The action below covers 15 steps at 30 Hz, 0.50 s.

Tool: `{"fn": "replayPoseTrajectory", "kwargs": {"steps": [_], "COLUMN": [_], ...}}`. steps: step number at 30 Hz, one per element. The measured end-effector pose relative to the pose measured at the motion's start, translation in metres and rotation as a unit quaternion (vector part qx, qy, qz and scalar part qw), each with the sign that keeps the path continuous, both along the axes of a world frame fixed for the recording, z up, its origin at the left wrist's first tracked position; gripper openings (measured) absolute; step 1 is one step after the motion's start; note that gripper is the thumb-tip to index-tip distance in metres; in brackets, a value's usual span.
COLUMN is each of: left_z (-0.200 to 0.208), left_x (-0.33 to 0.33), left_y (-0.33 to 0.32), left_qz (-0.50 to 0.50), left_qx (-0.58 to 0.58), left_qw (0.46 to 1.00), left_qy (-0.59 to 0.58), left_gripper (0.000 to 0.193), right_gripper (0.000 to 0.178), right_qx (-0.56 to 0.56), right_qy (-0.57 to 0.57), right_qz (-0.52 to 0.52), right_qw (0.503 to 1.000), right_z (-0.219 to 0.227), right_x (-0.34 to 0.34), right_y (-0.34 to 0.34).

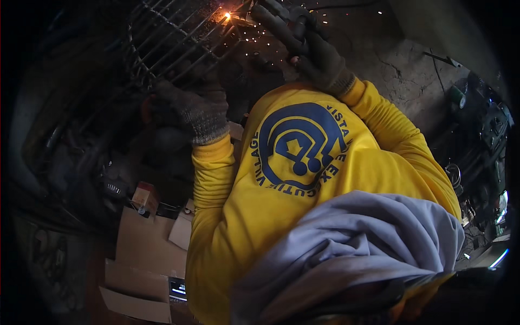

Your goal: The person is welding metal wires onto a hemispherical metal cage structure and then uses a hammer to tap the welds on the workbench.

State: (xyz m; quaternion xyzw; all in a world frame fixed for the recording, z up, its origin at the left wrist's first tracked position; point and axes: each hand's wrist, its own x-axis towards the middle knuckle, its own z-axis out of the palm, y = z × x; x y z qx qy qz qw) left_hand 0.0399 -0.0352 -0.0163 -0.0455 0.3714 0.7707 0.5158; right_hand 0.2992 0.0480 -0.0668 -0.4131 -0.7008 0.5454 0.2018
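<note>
My two gloved hands at a grille of metal bars (187,39), seen from above. My right hand (324,58) grasps a dark hand tool (276,27), its fingers wrapped about the body; the tool extends from this grip forward and to the left. Just left of the tool's far end, a bright orange glow (227,16) stands at the grille, and sparks (254,39) scatter between it and my right hand. My left hand (189,103) is at the near edge of the grille, whose bars spread forward from the fingers; the shadow is too deep to tell whether these are clenched on a bar. An orange curved object (146,108) lies just left of this hand. Behind both grips are the yellow shirt (292,214) with its dark blue emblem and, nearer still to me, a grey cloth (352,244). Behind the left grip are a small box (145,196) and brown cardboard (146,244); right of the right grip, the grey floor (411,78).
</note>
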Motion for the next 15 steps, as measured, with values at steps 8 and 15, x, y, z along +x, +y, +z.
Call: {"fn": "replayPoseTrajectory", "kwargs": {"steps": [8, 15], "left_z": [-0.003, -0.003], "left_x": [0.003, 0.002], "left_y": [-0.003, -0.015], "left_qz": [0.025, 0.013], "left_qx": [-0.021, 0.190], "left_qw": [0.999, 0.913], "left_qy": [0.030, -0.361], "left_gripper": [0.037, 0.023], "right_gripper": [0.058, 0.048], "right_qx": [0.015, 0.091], "right_qy": [0.011, 0.093], "right_qz": [0.002, 0.043], "right_qw": [1.000, 0.991], "right_z": [0.009, 0.027], "right_x": [-0.001, -0.011], "right_y": [0.002, 0.006]}}
